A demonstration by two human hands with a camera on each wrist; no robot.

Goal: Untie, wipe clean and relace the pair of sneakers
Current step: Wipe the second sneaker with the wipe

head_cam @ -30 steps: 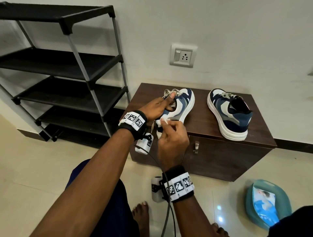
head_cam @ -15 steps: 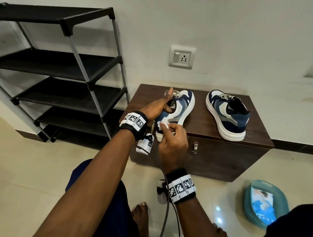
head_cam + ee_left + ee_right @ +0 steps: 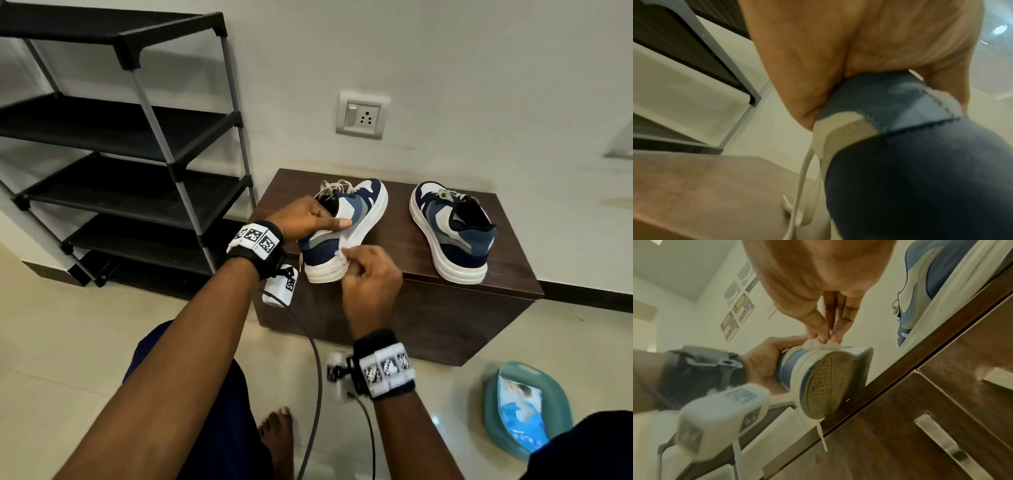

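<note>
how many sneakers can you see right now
2. One sneaker is tilted at the cabinet's front edge, held by the left hand; the other sneaker stands on the cabinet top, to the right.

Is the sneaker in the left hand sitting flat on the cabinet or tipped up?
Tipped up. The held sneaker shows its tread sideways, the left hand gripping its collar, only one sole edge near the cabinet.

Bare bench [image 3: 394,219] between the held sneaker [image 3: 346,233] and second sneaker [image 3: 452,233]; shoe rack [image 3: 137,164] crowds nine o'clock.
</note>
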